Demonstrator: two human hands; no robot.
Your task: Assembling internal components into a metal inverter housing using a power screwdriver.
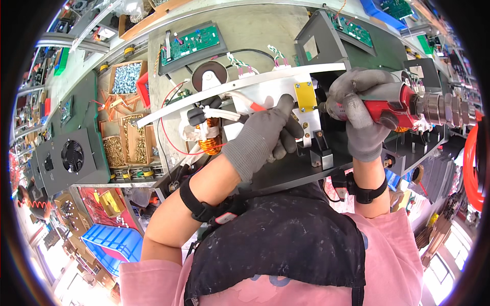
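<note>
My right hand [360, 109], in a grey glove, is wrapped around a red air-driven tool [395, 104] with a metal hose fitting at its right end. The tool's nose points left, toward a yellow plate [306, 97] on the upright silver metal panel [288, 84]. My left hand [263, 132], also gloved, is at the front of the panel, its index finger raised and the others curled. Thick white cables [222, 113] run into its grip, one with a red sleeve [258, 107]; their ends are hidden under the glove. Copper coils [210, 137] hang left of this hand.
Green circuit boards [191, 45] lie behind the assembly. Boxes of screws [126, 77] and brass parts [133, 137] stand to the left, near a dark panel with a fan [72, 155]. A blue crate [112, 242] is low left; a red hose [472, 168] hangs right.
</note>
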